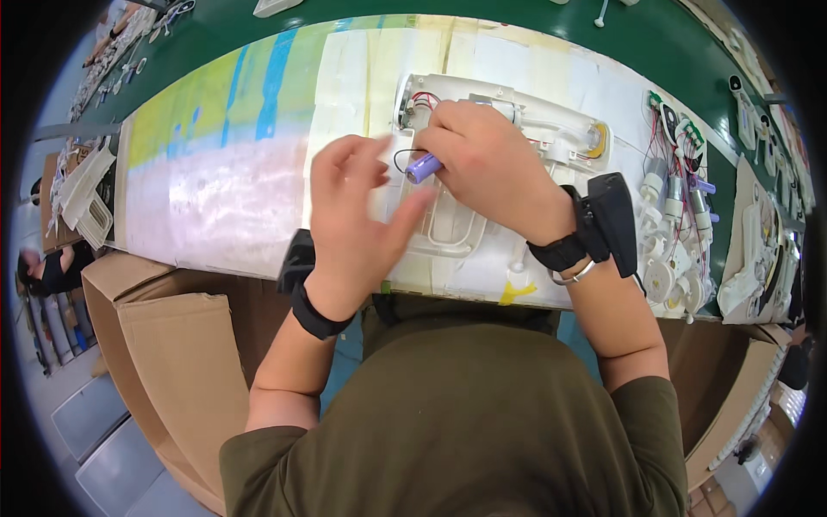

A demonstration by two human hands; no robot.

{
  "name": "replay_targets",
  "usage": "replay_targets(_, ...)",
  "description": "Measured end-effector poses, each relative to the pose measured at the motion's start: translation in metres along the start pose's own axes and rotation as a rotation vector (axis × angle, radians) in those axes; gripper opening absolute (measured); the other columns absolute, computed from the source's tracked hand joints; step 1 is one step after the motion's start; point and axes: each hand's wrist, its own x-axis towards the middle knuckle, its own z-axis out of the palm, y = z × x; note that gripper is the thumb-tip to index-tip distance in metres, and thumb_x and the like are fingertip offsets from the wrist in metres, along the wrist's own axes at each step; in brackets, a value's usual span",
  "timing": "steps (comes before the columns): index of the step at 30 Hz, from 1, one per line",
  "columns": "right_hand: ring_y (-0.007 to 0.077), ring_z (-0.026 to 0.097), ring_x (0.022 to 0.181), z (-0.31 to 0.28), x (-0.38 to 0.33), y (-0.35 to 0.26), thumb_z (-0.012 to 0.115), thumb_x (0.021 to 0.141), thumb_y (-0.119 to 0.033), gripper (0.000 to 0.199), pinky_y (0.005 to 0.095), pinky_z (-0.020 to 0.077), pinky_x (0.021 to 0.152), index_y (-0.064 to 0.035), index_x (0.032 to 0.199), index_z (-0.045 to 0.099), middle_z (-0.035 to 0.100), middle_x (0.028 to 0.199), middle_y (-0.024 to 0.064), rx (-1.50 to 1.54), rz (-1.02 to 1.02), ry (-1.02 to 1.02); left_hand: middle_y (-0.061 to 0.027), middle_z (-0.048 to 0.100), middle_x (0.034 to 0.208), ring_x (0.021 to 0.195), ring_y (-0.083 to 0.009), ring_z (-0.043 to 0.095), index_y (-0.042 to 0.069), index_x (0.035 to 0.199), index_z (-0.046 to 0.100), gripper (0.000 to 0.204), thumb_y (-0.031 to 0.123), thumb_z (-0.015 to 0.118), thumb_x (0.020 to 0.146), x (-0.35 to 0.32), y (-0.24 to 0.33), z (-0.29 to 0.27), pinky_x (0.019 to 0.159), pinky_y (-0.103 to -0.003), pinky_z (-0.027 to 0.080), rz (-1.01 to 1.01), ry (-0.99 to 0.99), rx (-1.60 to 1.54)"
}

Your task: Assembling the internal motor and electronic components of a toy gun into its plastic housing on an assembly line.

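Observation:
My right hand point(489, 164) is closed around a small purple cylindrical battery point(423, 169), its end pointing toward my left hand. A thin black wire loops out beside the battery. My left hand point(357, 202) is just left of it, slightly blurred, with thumb and fingers apart and nothing seen in them. Under and behind my right hand lies a white plastic housing point(551, 103) with red wires at its left end and a yellow part point(597, 140) at its right end. A white loop-shaped plastic frame point(469, 239) lies nearer to me, partly covered by my hands.
Wired motors point(674, 198), green circuit boards point(689, 133) and white wheels point(662, 280) are heaped at the right. White plastic parts point(86, 198) stand at the left edge. Open cardboard boxes point(177, 345) flank me below the table point(215, 207). Other people are partly visible at far left.

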Motion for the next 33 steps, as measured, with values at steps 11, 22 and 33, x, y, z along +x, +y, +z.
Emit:
replay_targets(11, 0.0215, 0.056, 0.081, -0.016, 0.011, 0.017, 0.057, 0.069, -0.005, 0.004, 0.0312, 0.0472, 0.071, -0.0033, 0.071, 0.060, 0.056, 0.085, 0.0069, -0.162, -0.148, -0.214, -0.0061, 0.056, 0.064, 0.050, -0.0202, 0.053, 0.002, 0.102, 0.058, 0.029, 0.009, 0.066, 0.075, -0.012, -0.003, -0.010, 0.046, -0.029, 0.043, 0.229, -0.258, 0.535)
replay_targets(22, 0.0210, 0.053, 0.082, -0.007, 0.013, 0.029, 0.055, 0.067, -0.003, 0.011, 0.0290, 0.0457, 0.074, -0.0043, 0.078, 0.056, 0.052, 0.081, 0.0063, -0.305, -0.209, -0.177, -0.0034, 0.054, 0.058, 0.050, -0.0203, 0.055, 0.005, 0.101, 0.057, 0.030, 0.012, 0.058, 0.071, -0.001, -0.007, 0.002, 0.043, -0.032, 0.042, 0.360, -0.375, 0.943)
replay_targets(33, 0.0221, 0.051, 0.085, -0.007, 0.012, 0.031, 0.055, 0.068, 0.000, 0.013, 0.0287, 0.0453, 0.076, -0.0026, 0.081, 0.058, 0.052, 0.087, 0.0074, -0.313, -0.111, -0.210, -0.0055, 0.052, 0.087, 0.067, -0.0198, 0.057, 0.006, 0.098, 0.059, 0.030, 0.003, 0.059, 0.068, 0.016, -0.009, -0.004, 0.053, -0.031, 0.047, 0.426, -0.352, 0.781)
